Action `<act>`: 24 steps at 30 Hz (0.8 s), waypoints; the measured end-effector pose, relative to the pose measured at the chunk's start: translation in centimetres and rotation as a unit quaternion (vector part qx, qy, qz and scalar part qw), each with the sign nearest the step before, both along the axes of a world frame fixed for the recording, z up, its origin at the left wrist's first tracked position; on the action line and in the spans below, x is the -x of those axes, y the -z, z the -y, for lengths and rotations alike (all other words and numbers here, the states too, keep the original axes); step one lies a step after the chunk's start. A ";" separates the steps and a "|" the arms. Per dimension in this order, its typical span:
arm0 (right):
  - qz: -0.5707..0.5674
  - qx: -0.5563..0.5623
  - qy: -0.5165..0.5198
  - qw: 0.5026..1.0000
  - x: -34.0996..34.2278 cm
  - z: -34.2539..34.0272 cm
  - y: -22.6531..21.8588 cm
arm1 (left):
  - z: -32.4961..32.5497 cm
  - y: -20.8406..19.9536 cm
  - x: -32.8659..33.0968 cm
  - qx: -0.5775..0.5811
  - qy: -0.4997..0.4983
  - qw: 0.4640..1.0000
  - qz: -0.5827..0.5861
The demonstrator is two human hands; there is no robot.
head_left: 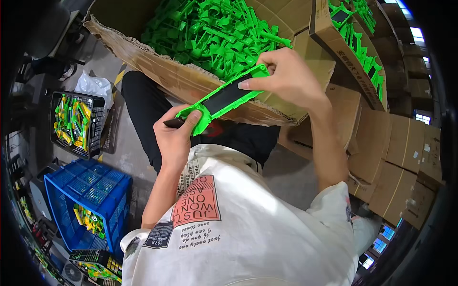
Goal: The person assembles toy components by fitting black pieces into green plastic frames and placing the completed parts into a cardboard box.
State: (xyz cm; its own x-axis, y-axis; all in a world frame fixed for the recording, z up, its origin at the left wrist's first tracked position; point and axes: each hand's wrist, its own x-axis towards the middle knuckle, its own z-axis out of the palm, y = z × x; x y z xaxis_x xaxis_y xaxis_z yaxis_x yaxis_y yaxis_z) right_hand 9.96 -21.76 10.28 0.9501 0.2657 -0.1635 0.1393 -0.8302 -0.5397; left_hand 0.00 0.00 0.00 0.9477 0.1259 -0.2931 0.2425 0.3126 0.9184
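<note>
A long green plastic shell (202,126) with a flat black strip (224,97) along its inside is held up slantwise in front of me, its right end higher in the picture. My left hand (172,139) is closed on the wider lower end, thumb on the green face. A dark flat piece (173,123) sticks out between its fingers; its other part is hidden. My right hand (292,80) pinches the upper end, the thumb lying over the strip's end. Just beyond is a big open cardboard box (143,58) heaped with loose green plastic parts (210,40).
At upper right, another carton (329,40) holds green shells with black strips. Stacked cardboard boxes (389,164) stand on the right. To the left are a black basket (97,125) of green and yellow pieces and a blue crate (90,178) with similar pieces.
</note>
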 end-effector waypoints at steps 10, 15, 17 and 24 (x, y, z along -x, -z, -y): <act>-0.047 -0.045 -0.074 0.995 1.7 -0.6 0.6 | -1.5 -0.8 -0.2 -0.044 0.042 0.998 -0.020; -0.033 -0.055 -0.118 0.991 3.2 -0.9 0.5 | -1.5 -1.0 -1.1 -0.180 0.072 0.981 -0.016; 0.012 -0.072 -0.142 0.987 3.9 -0.6 0.9 | -1.7 -1.2 -1.4 -0.198 0.098 0.974 -0.049; -0.136 -0.070 -0.118 0.981 3.7 0.3 -0.1 | -1.4 -1.3 -2.0 -0.223 0.101 0.970 0.001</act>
